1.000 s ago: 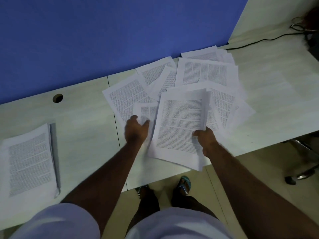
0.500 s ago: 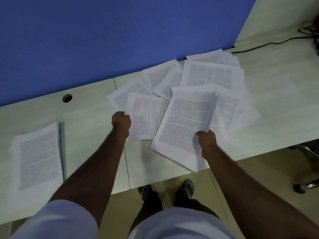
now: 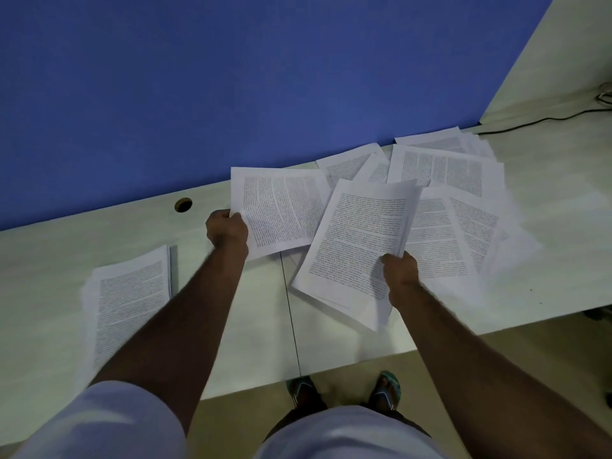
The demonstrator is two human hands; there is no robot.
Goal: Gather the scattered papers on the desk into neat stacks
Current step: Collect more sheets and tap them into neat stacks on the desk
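The scattered papers (image 3: 447,173) lie overlapping on the right half of the tabletop (image 3: 251,313), against the blue partition (image 3: 231,77). A bundle of sheets (image 3: 357,246) is held above the tabletop's front portion, tilted, overlapping the scattered papers behind it. The right hand (image 3: 400,273) grips this bundle at its lower right edge, fingers closed on the sheets. A single printed sheet (image 3: 281,213) sits to the left of the bundle, its right edge under the bundle. The left hand (image 3: 227,231) is closed on the sheet's lower left corner. A separate neat stack (image 3: 129,299) rests on the left part of the tabletop, well apart from the scattered group. A round cable hole (image 3: 183,204) is in the tabletop near the partition. A black cable (image 3: 543,122) runs along the far right.
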